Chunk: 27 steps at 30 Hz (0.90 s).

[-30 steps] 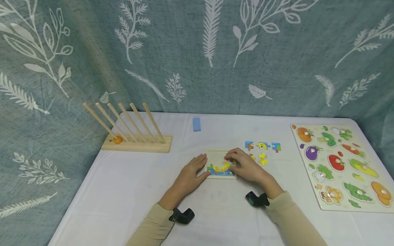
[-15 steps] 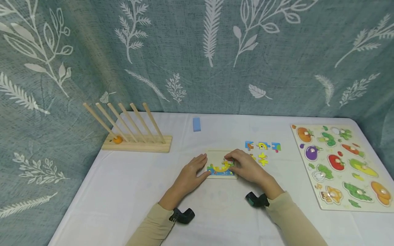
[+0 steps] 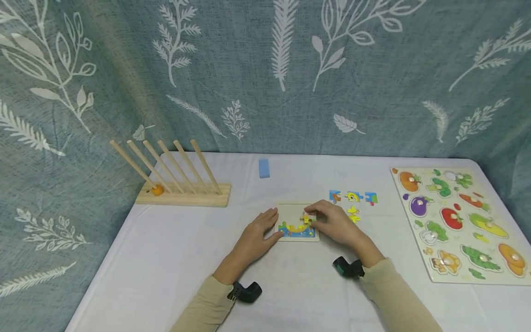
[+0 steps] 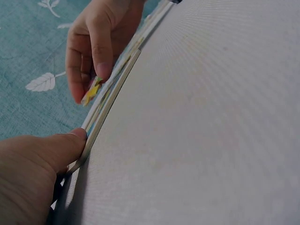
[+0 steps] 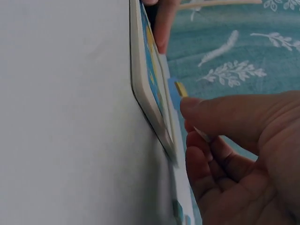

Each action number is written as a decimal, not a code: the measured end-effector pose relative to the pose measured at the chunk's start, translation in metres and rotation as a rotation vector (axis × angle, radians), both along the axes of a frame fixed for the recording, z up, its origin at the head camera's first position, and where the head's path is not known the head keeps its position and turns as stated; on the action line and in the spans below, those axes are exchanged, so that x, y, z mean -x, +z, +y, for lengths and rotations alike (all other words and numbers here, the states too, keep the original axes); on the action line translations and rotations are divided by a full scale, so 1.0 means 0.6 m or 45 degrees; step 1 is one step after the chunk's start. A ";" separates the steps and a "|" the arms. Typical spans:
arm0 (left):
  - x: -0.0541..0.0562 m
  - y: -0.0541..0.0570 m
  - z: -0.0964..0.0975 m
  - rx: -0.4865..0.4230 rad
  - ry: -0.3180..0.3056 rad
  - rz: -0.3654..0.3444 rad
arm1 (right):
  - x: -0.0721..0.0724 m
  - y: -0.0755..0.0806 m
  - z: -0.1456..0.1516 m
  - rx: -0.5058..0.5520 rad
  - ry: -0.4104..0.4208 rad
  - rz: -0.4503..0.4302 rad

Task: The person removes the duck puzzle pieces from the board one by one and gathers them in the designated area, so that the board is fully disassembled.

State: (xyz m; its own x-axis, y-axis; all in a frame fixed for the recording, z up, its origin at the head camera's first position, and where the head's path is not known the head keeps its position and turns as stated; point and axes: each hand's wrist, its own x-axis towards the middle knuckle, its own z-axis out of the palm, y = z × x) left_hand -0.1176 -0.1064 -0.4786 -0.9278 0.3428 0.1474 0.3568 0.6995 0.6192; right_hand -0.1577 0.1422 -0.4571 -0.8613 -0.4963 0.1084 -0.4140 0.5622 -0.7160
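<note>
My left hand [image 3: 257,234] rests along the left side of a small wooden puzzle tray [image 3: 288,211], its thumb touching the front-left corner. Blue and yellow pieces fill the tray's front part; the back part is bare wood. Between thumb and fingers of my right hand [image 3: 337,225] is a yellow jigsaw piece [image 3: 307,218], pinched over the tray's right half. In the left wrist view that piece [image 4: 92,93] is tilted and raised above the tray. The right wrist view shows only a yellow edge of it beyond the thumb.
Loose jigsaw pieces [image 3: 353,197] lie right of the tray, some partly behind my right hand. A vegetable peg board [image 3: 460,226] is at far right. At left stands a wooden rack [image 3: 182,198] with upright pegs and an orange bead [image 3: 157,189]. A blue block [image 3: 264,168] lies behind the tray.
My right hand first lowers the yellow piece onto the tray, then lifts it again slightly. A loose yellow piece beside that hand has become hidden. The left hand stays in place.
</note>
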 end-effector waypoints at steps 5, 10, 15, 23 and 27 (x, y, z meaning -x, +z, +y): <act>0.001 -0.003 0.000 0.007 -0.015 0.035 | 0.005 0.012 0.013 0.015 -0.028 -0.018; 0.002 -0.002 -0.002 0.008 -0.027 0.069 | 0.013 0.024 0.035 0.013 -0.059 -0.014; 0.000 0.001 -0.002 0.006 -0.023 0.060 | 0.014 0.025 0.075 0.028 -0.100 -0.028; 0.001 0.003 0.000 0.001 -0.011 0.043 | 0.005 0.014 0.150 -0.037 -0.199 -0.049; 0.001 0.003 0.001 0.005 -0.017 0.040 | -0.004 0.007 0.187 -0.038 -0.269 -0.061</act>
State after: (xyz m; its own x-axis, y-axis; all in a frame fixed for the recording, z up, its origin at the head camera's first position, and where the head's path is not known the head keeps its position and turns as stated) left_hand -0.1180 -0.1061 -0.4769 -0.9181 0.3557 0.1749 0.3852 0.6969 0.6049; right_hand -0.1551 0.2545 -0.4528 -0.9503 -0.3069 0.0529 -0.2509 0.6542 -0.7135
